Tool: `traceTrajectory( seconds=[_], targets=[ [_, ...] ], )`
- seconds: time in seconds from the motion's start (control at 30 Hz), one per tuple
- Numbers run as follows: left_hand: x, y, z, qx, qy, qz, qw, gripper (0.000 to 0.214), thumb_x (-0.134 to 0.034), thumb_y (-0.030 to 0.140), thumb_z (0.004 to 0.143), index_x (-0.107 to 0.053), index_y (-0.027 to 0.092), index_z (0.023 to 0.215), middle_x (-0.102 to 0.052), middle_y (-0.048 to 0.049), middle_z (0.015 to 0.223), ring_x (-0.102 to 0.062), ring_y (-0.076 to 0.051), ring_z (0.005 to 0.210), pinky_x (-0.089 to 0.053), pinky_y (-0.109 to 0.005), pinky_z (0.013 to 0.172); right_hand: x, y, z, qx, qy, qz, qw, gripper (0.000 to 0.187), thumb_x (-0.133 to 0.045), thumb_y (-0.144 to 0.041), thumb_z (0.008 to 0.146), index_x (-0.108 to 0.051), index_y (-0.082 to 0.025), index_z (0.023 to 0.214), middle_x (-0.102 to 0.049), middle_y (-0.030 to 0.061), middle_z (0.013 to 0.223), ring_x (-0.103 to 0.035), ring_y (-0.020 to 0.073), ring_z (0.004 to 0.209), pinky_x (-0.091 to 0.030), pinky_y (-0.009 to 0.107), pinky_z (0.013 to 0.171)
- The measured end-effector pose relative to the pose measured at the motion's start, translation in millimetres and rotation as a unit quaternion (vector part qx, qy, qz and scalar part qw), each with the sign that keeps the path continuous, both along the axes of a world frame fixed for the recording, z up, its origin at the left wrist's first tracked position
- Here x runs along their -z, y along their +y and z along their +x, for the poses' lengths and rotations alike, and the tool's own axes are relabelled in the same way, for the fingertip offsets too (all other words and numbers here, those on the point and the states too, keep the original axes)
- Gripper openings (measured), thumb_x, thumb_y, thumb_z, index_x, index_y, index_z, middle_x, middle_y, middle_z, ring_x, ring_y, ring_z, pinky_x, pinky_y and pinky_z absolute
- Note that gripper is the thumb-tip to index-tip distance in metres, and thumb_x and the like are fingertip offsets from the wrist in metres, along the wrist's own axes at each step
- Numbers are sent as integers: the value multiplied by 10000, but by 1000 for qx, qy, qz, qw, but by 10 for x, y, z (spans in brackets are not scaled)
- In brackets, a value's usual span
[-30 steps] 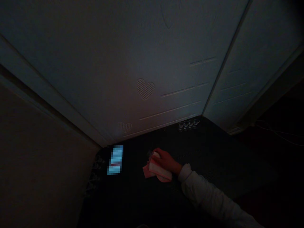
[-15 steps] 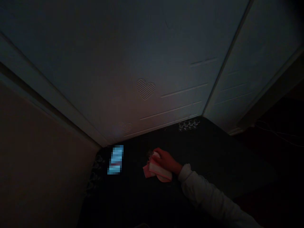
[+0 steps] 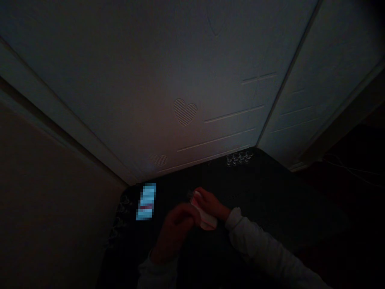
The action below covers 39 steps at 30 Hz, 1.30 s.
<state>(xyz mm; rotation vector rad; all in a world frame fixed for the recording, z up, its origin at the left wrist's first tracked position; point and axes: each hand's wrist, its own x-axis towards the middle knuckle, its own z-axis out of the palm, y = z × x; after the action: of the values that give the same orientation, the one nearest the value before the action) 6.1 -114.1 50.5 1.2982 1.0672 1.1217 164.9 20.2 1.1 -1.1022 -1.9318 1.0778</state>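
Observation:
The room is very dark. My right hand [image 3: 212,204] rests on a dark tabletop [image 3: 270,192] with its fingers closed round a pink and white cloth [image 3: 206,218]; a small clear glass may sit under its fingertips, too dim to be sure. My left hand [image 3: 176,226] has come up from below and reaches the cloth's left side, covering part of it. Its fingers are too dark to read. Both arms wear pale sleeves.
A lit screen [image 3: 146,202] lies on the table's left part. Several small clear glasses [image 3: 239,157] stand in a row at the back against pale cupboard doors [image 3: 186,100]. More faint glass shapes [image 3: 120,208] line the table's left edge.
My left hand has come into view from below and moved up to the cloth, hiding its left part. My right hand has stayed in place.

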Motion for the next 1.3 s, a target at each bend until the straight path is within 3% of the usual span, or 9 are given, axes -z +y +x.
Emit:
traceTrajectory(
  seconds=[0.1, 0.17, 0.2, 0.3, 0.4, 0.7, 0.87, 1.13, 1.3],
  targets=[
    [-196, 821, 59, -180, 36, -3, 983, 207, -562, 305, 693, -575, 199, 870, -592, -13, 805, -541, -149, 773, -417, -268, 709, 15, 1, -6, 5, 7, 5, 1000, 203, -357, -303, 848, -489, -175, 933, -571, 23, 804, -521, 127, 709, -379, 233, 630],
    [-111, 1046, 47, -244, 76, -7, 967, 241, -549, 318, 697, -566, 195, 902, -582, -24, 884, -528, -162, 851, -399, -284, 768, 21, 1, -9, 16, 15, 2, 1000, 186, -385, -301, 834, -487, -176, 926, -562, 15, 800, -517, 126, 710, -377, 231, 626],
    [-20, 1077, 32, -244, 88, -11, 966, 264, -530, 326, 709, -561, 196, 938, -581, -34, 922, -522, -166, 883, -389, -293, 795, 21, 2, -11, 21, 19, -3, 1000, 178, -399, -301, 826, -487, -177, 917, -556, 9, 787, -514, 124, 701, -376, 228, 615],
    [280, 1038, -4, -226, 93, -26, 969, 310, -520, 336, 718, -562, 198, 992, -570, -53, 1021, -509, -176, 949, -366, -306, 848, 13, 5, -15, 23, 34, -19, 999, 149, -434, -304, 803, -491, -178, 859, -529, -15, 722, -491, 111, 649, -366, 214, 571],
    [418, 1019, -3, -185, 82, -47, 978, 313, -541, 342, 700, -588, 183, 966, -591, -59, 989, -530, -181, 915, -392, -300, 817, 1, 10, -15, 13, 47, -24, 999, 145, -458, -307, 786, -506, -173, 809, -509, -28, 683, -469, 102, 629, -355, 205, 556],
    [421, 1119, 6, -110, 20, -92, 989, 348, -588, 345, 658, -584, 164, 955, -621, -58, 884, -566, -169, 802, -441, -276, 703, -36, -6, -5, 27, 48, -38, 998, 163, -469, -305, 773, -534, -169, 833, -531, -13, 730, -480, 117, 672, -376, 222, 600],
    [433, 1137, -27, -96, 10, -80, 992, 336, -574, 352, 671, -574, 155, 944, -618, -45, 826, -563, -146, 713, -436, -256, 632, -6, 11, -5, 24, 73, -40, 996, 175, -433, -276, 787, -529, -167, 885, -551, 6, 801, -499, 133, 742, -397, 249, 673],
    [519, 1124, -46, -111, 6, -82, 990, 323, -630, 323, 623, -584, 156, 896, -625, -49, 833, -575, -167, 763, -442, -284, 698, 26, 28, 4, 47, 123, -60, 989, 189, -401, -220, 783, -488, -189, 947, -543, 16, 866, -506, 142, 795, -411, 264, 714],
    [478, 1114, -53, -100, 7, -86, 991, 322, -646, 299, 605, -584, 158, 888, -627, -48, 835, -576, -172, 791, -441, -296, 727, 24, 26, 21, 8, 132, -80, 988, 180, -421, -249, 785, -476, -191, 947, -543, 9, 866, -509, 138, 796, -412, 259, 713]
  ],
)
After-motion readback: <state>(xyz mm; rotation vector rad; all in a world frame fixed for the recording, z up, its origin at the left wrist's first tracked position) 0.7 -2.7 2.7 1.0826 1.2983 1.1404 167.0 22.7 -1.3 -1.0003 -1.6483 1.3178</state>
